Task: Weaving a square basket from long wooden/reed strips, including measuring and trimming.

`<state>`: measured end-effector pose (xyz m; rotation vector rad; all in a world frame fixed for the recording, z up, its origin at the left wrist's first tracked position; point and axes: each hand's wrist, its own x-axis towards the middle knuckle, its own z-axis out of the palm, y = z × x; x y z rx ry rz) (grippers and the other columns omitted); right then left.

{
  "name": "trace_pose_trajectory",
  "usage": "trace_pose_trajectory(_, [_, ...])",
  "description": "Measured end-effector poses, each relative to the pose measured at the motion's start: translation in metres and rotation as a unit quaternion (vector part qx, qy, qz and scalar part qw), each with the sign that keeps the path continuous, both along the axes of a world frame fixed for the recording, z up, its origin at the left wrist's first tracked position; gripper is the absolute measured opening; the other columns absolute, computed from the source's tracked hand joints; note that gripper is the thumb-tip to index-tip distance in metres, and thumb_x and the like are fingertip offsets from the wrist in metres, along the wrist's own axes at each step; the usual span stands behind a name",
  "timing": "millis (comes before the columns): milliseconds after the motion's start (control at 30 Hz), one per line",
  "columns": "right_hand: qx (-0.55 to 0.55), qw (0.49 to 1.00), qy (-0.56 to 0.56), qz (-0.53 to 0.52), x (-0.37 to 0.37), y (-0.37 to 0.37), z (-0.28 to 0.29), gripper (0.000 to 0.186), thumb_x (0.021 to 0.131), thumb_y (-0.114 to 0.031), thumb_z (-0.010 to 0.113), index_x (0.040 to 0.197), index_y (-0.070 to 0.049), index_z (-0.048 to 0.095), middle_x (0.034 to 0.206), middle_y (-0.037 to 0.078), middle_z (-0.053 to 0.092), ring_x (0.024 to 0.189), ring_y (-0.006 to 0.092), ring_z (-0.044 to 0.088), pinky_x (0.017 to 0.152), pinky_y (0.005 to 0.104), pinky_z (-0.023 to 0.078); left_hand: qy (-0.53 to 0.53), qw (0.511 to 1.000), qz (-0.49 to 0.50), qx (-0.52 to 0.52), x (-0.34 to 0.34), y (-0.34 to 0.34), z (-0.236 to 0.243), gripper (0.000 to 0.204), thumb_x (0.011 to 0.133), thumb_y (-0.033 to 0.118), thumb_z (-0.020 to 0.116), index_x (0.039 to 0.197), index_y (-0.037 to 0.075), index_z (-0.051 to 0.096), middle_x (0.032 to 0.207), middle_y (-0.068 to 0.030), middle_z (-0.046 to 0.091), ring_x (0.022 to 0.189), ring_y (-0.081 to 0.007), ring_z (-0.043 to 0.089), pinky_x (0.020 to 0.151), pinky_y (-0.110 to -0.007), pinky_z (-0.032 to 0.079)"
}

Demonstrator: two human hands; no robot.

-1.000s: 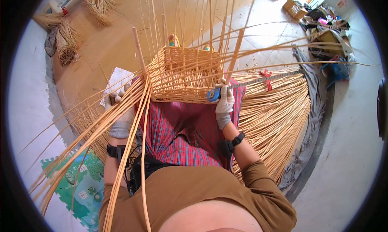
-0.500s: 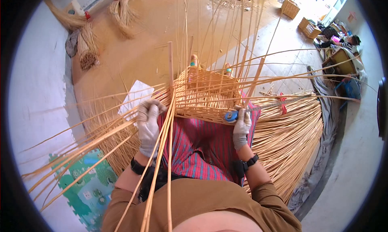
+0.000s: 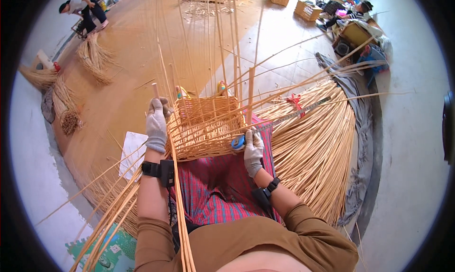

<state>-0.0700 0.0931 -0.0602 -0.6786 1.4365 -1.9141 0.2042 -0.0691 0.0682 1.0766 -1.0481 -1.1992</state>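
Observation:
A half-woven wicker basket [image 3: 206, 149] rests on my lap, over a red striped cloth [image 3: 213, 182], with thin canes standing up and fanning out from it. My left hand [image 3: 156, 125], in a pale work glove, is closed round a wooden corner stake [image 3: 154, 88] whose top pokes out above the fingers. At the basket's near right corner my gloved right hand [image 3: 253, 151] grips a blue tape measure [image 3: 238, 142]. Its blade [image 3: 303, 109] runs out to the right over a cane bundle. Another wooden stake [image 3: 250, 94] rises just beyond this hand.
A large bundle of canes [image 3: 313, 153] tied in red lies on the right. More bundles [image 3: 92, 59] are at the far left, near a bending person [image 3: 85, 14]. Finished baskets [image 3: 307, 10] and a seated person [image 3: 355, 14] are at the far right. Loose canes [image 3: 111, 220] stretch toward my left.
My left hand has gone from beside the near left canes up to the corner stake and closed on it. The view has swung right and up; the right hand still holds the tape measure.

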Motion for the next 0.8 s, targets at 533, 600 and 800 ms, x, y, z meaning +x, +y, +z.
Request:
trace_pose_trajectory(533, [0.026, 0.909, 0.192, 0.369, -0.032, 0.037, 0.154, 0.031, 0.108, -0.006, 0.054, 0.138, -0.003, 0.061, 0.1, 0.002, 0.071, 0.09, 0.0099, 0.066, 0.085, 0.0284, 0.056, 0.086, 0.987, 0.124, -0.05, 0.049, -0.024, 0.043, 0.037, 0.105, 0.032, 0.064, 0.133, 0.008, 0.065, 0.125, -0.0039, 0.07, 0.114, -0.0172, 0.066, 0.093, -0.034, 0.054])
trace_pose_trajectory(600, [0.055, 0.9, 0.153, 0.404, -0.044, 0.011, 0.188, 0.025, 0.106, -0.011, 0.058, 0.128, -0.003, 0.068, 0.089, 0.002, 0.071, 0.079, 0.0096, 0.065, 0.074, 0.0277, 0.055, 0.132, 0.986, 0.051, -0.093, 0.05, -0.029, 0.054, 0.036, 0.106, 0.031, 0.063, 0.131, 0.006, 0.066, 0.127, -0.0047, 0.07, 0.113, -0.0175, 0.066, 0.094, -0.033, 0.055])
trace_pose_trajectory(800, [0.107, 0.7, 0.619, 0.339, -0.062, -0.076, 0.283, 0.038, 0.103, -0.037, 0.054, 0.097, -0.006, 0.076, 0.08, 0.013, 0.072, 0.074, 0.0262, 0.071, 0.073, 0.0382, 0.054, 0.286, 0.957, -0.042, -0.029, 0.049, -0.035, 0.048, 0.043, 0.108, 0.036, 0.059, 0.135, 0.004, 0.065, 0.129, -0.0069, 0.07, 0.114, -0.018, 0.066, 0.098, -0.033, 0.052])
